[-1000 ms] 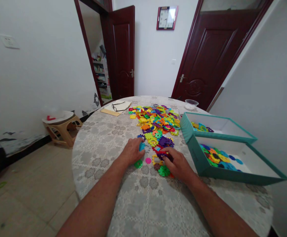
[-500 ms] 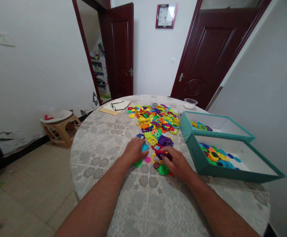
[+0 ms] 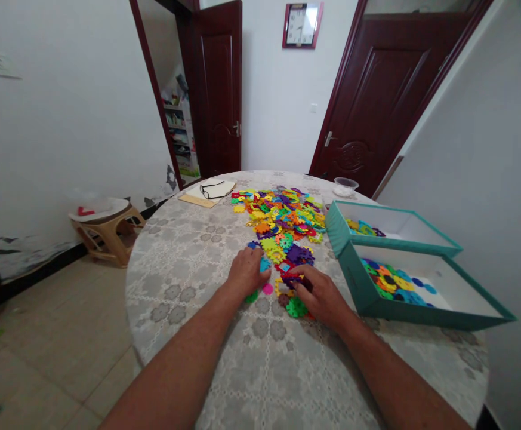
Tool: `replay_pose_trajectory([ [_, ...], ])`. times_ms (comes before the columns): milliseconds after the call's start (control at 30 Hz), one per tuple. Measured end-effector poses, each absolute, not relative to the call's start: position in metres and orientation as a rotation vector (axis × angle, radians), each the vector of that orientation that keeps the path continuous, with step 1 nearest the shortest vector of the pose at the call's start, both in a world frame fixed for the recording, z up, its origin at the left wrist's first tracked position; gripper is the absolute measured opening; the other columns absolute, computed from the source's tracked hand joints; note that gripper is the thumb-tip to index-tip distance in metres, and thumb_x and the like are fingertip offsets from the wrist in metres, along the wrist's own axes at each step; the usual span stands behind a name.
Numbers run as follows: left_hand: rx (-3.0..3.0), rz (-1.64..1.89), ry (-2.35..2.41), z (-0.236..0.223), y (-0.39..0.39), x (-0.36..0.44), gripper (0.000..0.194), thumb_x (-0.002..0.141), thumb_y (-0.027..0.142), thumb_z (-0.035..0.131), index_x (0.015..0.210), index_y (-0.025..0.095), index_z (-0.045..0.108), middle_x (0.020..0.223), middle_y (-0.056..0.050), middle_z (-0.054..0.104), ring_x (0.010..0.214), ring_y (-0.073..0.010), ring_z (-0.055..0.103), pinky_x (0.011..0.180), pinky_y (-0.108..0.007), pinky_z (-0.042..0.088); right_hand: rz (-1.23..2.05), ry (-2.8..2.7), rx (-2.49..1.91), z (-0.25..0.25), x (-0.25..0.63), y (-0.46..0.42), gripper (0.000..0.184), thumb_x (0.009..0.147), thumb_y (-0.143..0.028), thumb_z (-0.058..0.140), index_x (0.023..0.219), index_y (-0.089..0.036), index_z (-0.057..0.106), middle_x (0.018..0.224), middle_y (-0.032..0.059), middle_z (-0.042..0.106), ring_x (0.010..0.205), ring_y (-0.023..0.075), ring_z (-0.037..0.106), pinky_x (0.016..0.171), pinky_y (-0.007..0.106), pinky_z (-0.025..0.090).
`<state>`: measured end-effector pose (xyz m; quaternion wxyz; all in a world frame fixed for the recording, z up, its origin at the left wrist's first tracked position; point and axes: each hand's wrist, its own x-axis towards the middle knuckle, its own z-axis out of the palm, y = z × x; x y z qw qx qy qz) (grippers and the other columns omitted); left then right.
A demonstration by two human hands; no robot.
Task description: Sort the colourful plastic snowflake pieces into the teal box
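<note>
On the patterned tablecloth my left hand (image 3: 245, 272) is curled over a light blue plastic piece (image 3: 265, 263), its fingertips partly hidden. A green piece (image 3: 252, 297) lies beneath its thumb side, and a pink disc (image 3: 268, 289) lies close by. My right hand (image 3: 320, 292) pinches a dark purple toothed gear piece (image 3: 292, 280), partly covered by the fingers. Around it are a red piece with a blue centre (image 3: 285, 267), a yellow square frame (image 3: 279, 289), a brown gear (image 3: 283, 300) and a green gear (image 3: 296, 307).
A heap of colourful gear pieces (image 3: 282, 212) spreads over the table beyond my hands. To the right stands an open teal box (image 3: 421, 319) with more pieces inside. Glasses (image 3: 213, 191) rest on paper at the far left; a clear bowl (image 3: 346, 186) sits at the far right.
My left hand has shifted slightly to the right, covering more of the blue and green pieces. The right hand stays nearly still with the purple gear piece. The view has tilted a little.
</note>
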<state>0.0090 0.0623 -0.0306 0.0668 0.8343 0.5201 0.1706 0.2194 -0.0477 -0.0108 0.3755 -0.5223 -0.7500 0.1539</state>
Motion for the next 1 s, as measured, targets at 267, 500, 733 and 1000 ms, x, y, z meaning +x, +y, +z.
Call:
replay_pose_trajectory([
  [267, 1.823, 0.677, 0.935, -0.008, 0.059, -0.015, 0.064, 0.085, 0.046, 0.074, 0.14, 0.019, 0.057, 0.116, -0.01, 0.069, 0.102, -0.0234, 0.067, 0.088, -0.037, 0.055, 0.418, -1.971, -1.152, 0.004, 0.22, -0.054, 0.026, 0.096, -0.015, 0.056, 0.113, -0.024, 0.073, 0.145, 0.0128, 0.059, 0.135, 0.027, 0.058, 0.109, 0.044, 0.05],
  [500, 1.49, 0.359, 0.397, 0.007, 0.039, -0.007, 0.08, 0.08, 0.048, 0.084, 0.149, 0.022, 0.053, 0.12, -0.012, 0.072, 0.108, -0.0252, 0.067, 0.088, -0.034, 0.053, 0.529, -2.056, -1.051, 0.013, 0.208, -0.062, 0.022, 0.094, -0.014, 0.061, 0.111, -0.026, 0.068, 0.132, 0.0085, 0.069, 0.125, 0.0233, 0.064, 0.108, 0.04, 0.049],
  [733, 1.458, 0.393, 0.475, 0.008, 0.042, -0.009, 0.068, 0.087, 0.057, 0.077, 0.142, 0.02, 0.061, 0.125, -0.013, 0.072, 0.095, -0.0215, 0.07, 0.079, -0.032, 0.055, 0.461, -1.864, -1.241, 0.014, 0.203, -0.063, 0.024, 0.094, -0.02, 0.064, 0.118, -0.025, 0.065, 0.106, 0.0029, 0.075, 0.095, 0.0187, 0.069, 0.09, 0.031, 0.053],
  [1000, 1.434, 0.726, 0.7, 0.004, 0.046, -0.001, 0.055, 0.084, 0.056, 0.076, 0.121, 0.017, 0.067, 0.109, -0.011, 0.077, 0.093, -0.0238, 0.074, 0.078, -0.037, 0.06, 0.257, -1.769, -1.442, 0.051, 0.224, -0.064, 0.033, 0.097, -0.03, 0.062, 0.13, -0.027, 0.066, 0.123, 0.0073, 0.075, 0.109, 0.0249, 0.072, 0.098, 0.039, 0.054],
])
